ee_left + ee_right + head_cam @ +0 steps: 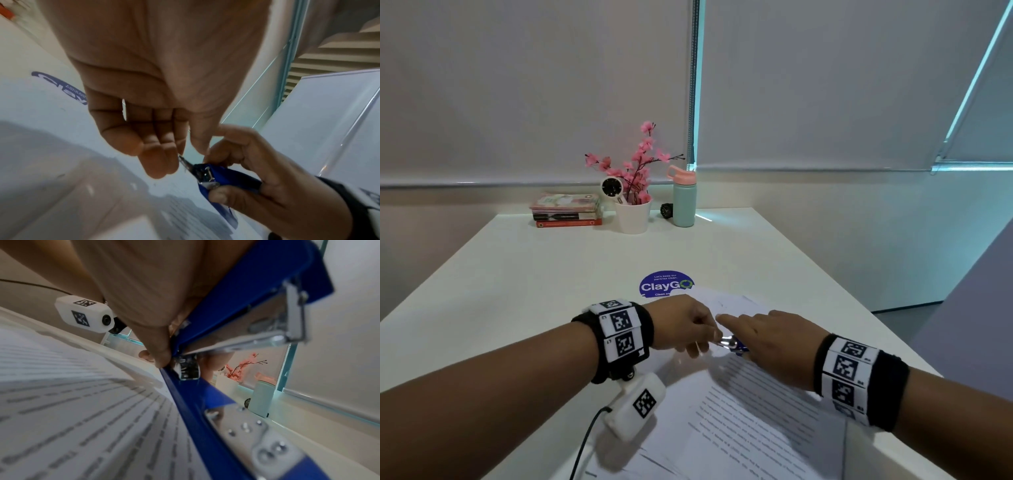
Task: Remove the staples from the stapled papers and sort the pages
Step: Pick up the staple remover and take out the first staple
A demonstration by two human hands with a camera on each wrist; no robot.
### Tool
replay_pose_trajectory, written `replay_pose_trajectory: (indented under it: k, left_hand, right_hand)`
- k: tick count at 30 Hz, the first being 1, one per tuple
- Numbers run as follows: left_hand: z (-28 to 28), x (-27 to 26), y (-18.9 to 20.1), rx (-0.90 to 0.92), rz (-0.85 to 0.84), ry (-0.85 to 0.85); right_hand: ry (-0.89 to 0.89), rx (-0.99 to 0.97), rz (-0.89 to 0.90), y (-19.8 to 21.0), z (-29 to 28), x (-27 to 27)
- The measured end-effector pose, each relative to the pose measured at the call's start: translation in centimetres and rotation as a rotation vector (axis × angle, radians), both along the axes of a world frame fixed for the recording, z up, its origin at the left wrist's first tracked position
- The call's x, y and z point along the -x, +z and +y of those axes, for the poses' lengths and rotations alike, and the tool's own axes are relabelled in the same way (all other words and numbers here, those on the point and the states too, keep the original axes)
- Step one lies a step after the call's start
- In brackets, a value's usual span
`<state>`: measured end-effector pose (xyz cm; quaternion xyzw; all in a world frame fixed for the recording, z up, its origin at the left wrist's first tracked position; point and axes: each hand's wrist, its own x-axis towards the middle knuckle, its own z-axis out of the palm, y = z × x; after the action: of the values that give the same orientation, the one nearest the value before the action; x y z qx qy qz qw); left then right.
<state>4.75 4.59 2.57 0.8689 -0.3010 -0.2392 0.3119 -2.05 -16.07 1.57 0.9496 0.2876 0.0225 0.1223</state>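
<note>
White pot [632, 216]: holds pink blossom branches [637, 163].
Right hand [774, 342]: clamped on blue stapler [222, 177].
Left hand [683, 325]: pinching at stapler tip, over papers [753, 411].

White table [551, 267] carries printed papers [750, 411], books [566, 209], flowerpot [632, 217], bottle [684, 202].

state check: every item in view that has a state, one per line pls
stapler: open, held in right hand
left hand: fingers pinching at the stapler's metal tip
papers: flat on table, text up
bottle: upright, lid closed
flower pot: upright
books: stacked flat
</note>
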Motion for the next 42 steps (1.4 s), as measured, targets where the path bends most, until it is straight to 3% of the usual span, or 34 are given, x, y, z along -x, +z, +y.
replay_pose_trajectory:
  k: [6,9,14,18,22,29,35,37,39,42]
  left_hand:
    - [-0.1,0.5,-1.1,-0.002,0.099,0.025]
    - [0.6,0.5,-0.9,-0.061,0.14,0.003]
    - [3.4,-0.2,-0.4,-0.332,-0.261,-0.072]
    - [4.1,0.6,-1.7,-0.412,-0.425,-0.273]
    - [3.8,0.8,-2.4,-0.461,-0.418,-0.298]
    - [3.8,0.6,-2.7,-0.523,-0.388,-0.234]
    - [3.9,0.5,-2.7,-0.538,-0.331,-0.168]
    - [3.8,0.8,-2.4,-0.522,-0.316,-0.148]
    - [3.8,1.0,-2.0,-0.492,-0.291,-0.119]
    - [3.9,1.4,-1.3,-0.447,-0.25,-0.1]
  right_hand:
    - [0.138,0.001,-0.2,-1.0,0.5,0.5]
    - [0.165,0.083,-0.183,-1.3,0.1,0.6]
    - [-0.011,0.118,0.055,1.3,-2.3,0.7]
    - [-0.235,0.195,0.083,3.3,-5.5,-3.3]
    - [-0.372,0.244,0.126,2.9,-7.0,-9.2]
    - [-0.387,0.189,0.174,1.1,-5.9,-14.9]
    - [-0.419,0.156,0.202,0.2,-4.6,-14.8]
    - [-0.444,0.123,0.113,0.4,-4.0,-14.2]
    - [-0.397,0.042,0.045,0.6,-2.1,-13.0]
    - [-0.244,-0.145,0.149,0.3,2.3,-9.1]
